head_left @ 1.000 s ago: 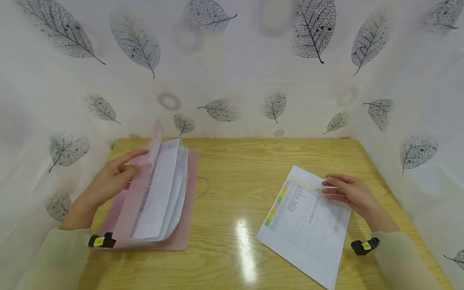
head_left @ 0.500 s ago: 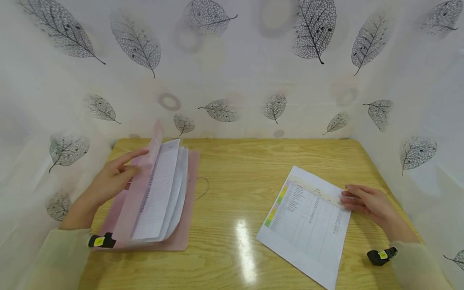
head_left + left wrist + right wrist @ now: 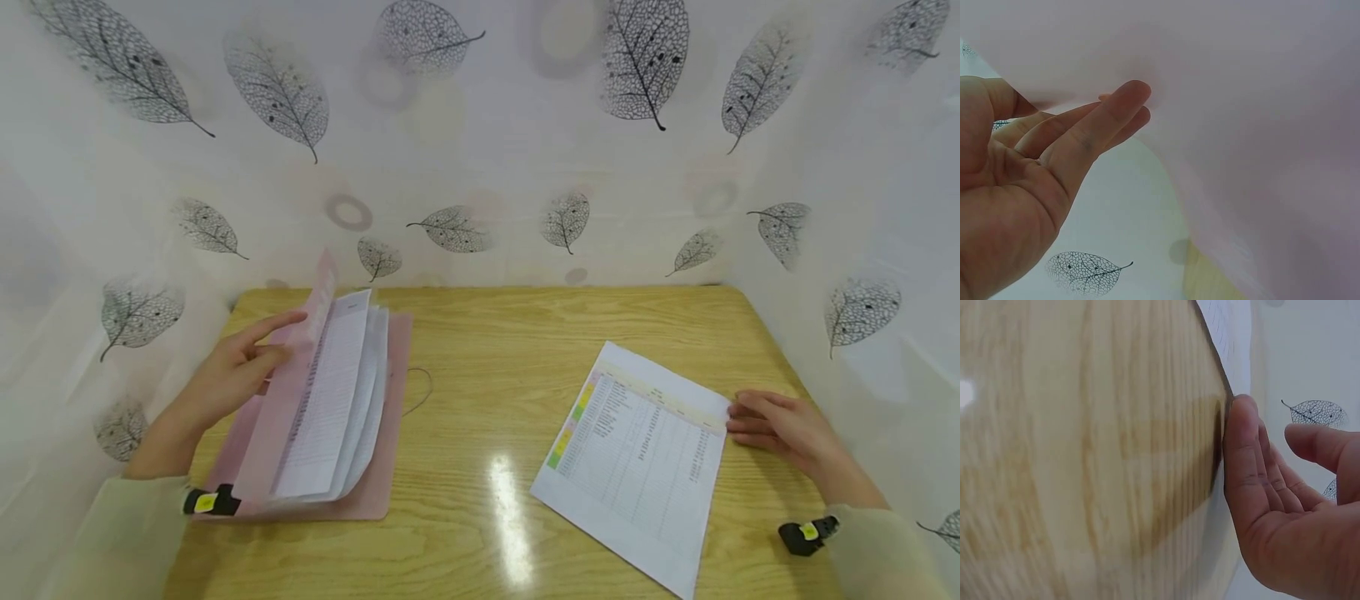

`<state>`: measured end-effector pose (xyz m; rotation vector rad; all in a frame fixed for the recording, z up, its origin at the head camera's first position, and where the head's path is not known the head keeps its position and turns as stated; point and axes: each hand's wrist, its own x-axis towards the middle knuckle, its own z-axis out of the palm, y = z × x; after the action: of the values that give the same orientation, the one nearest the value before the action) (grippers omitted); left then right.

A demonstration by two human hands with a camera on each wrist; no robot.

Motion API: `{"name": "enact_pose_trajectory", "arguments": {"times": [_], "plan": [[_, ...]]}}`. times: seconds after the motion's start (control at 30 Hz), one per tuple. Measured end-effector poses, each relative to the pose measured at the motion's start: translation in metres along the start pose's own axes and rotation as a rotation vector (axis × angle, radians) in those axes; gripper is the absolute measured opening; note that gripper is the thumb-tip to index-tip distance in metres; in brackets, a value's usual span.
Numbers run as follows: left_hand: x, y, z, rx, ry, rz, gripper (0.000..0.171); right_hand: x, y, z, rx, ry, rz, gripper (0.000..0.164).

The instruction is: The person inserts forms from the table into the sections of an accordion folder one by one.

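At the left lies a pink folder, its translucent cover raised so that white printed pages show inside. My left hand holds the cover's left edge between thumb and fingers; the left wrist view shows fingertips on one face and a digit passing behind it. To the right is a white sheet printed with a table and coloured row labels. My right hand has its straight fingers at the sheet's right edge, the thumb standing apart.
Both things lie on a wood-grain table. A thin loop of cord sticks out from the folder's right side. White leaf-printed curtain encloses the back and both sides. Dark wrist cameras sit on both wrists.
My right hand has moved right and slightly nearer me, from over the sheet's upper part to its right edge. The left hand, folder and sheet have stayed in place.
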<state>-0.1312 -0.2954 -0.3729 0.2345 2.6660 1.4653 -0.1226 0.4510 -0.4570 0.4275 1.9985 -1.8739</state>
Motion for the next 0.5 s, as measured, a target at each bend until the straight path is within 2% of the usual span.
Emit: {"name": "enact_pose_trajectory", "arguments": {"times": [0.2,0.37,0.4,0.5], "plan": [[0.0003,-0.0005,0.0,-0.002,-0.004,0.012,0.051,0.0001,0.004,-0.0035,-0.02,-0.002,0.025,0.019],[0.0001,-0.0004,-0.0004,0.0,-0.004,0.01,0.051,0.001,0.0033,0.0002,-0.078,0.008,0.038,0.007],[0.0001,-0.0004,-0.0005,0.0,-0.004,0.01,0.051,0.0012,0.0028,0.0014,-0.098,0.005,0.04,0.009],[0.0004,-0.0001,-0.0005,0.001,-0.002,0.01,0.051,0.0025,0.0011,0.0056,-0.153,0.006,0.051,0.03]]}}
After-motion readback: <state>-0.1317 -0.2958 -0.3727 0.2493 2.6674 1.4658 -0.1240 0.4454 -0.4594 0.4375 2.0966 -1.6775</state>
